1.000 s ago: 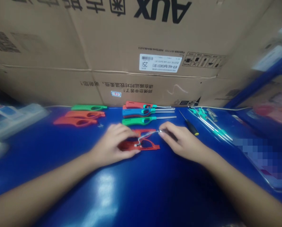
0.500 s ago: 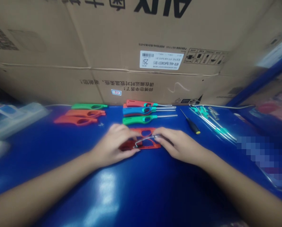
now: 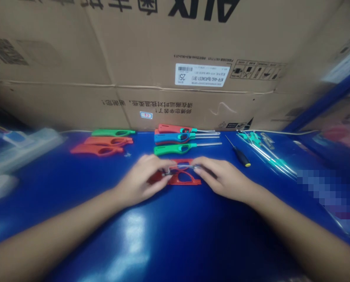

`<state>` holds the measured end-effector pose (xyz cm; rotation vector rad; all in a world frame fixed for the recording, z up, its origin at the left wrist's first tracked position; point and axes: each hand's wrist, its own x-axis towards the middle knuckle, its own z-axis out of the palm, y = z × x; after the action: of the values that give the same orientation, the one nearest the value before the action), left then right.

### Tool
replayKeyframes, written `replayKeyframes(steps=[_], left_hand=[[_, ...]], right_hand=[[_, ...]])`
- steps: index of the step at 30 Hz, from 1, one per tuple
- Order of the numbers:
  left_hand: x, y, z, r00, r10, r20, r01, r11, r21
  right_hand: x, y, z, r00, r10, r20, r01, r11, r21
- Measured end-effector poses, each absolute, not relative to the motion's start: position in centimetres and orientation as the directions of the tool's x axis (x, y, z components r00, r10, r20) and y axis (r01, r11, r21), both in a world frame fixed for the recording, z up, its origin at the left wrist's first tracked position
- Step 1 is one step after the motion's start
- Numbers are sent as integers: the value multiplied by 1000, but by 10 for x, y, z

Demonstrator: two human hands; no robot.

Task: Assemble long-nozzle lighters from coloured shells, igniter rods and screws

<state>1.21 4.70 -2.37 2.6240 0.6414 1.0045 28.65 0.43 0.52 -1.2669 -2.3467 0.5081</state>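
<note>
Between both hands runs a thin, pale bent wire (image 3: 184, 167), blurred, with a small dark piece at its left end. My left hand (image 3: 142, 179) pinches that left end between thumb and fingers. The other end sits in the closed fingertips of my right hand (image 3: 223, 178). Just beneath, two red lighter casing halves (image 3: 194, 181) with trigger openings lie on the blue table (image 3: 175, 235); my left hand partly covers them.
Behind the hands lie several long-nosed lighters (image 3: 171, 149). Red and green casings (image 3: 111, 133) are at left, beside a white power strip (image 3: 36, 147). To the right are a screwdriver (image 3: 241, 156) and metal tubes with teal parts (image 3: 265, 152). A cardboard box (image 3: 145, 70) stands behind.
My left fingers have closed in further around the wire's left end, and the wire is now straighter and more level. The whole view has shifted slightly.
</note>
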Motion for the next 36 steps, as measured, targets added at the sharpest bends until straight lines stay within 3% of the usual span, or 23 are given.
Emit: replayKeyframes(steps=[5,15,24,36], left_hand=[[11,48,-26,655,448,609,277,-892,358],[10,48,-26,592,443,673,231,-894,385],[10,49,-29,594,471,652,227,-876,426],[14,50,-27,719,416,556,216,-895,390]], right_hand=[[292,5,5,-559,812,169,713,574,-402],[290,3,13,-535,845,10,724,464,-511],[294,7,14,-622,778,88,607,550,-574],[303,7,21,-636,770,49,645,565,-515]])
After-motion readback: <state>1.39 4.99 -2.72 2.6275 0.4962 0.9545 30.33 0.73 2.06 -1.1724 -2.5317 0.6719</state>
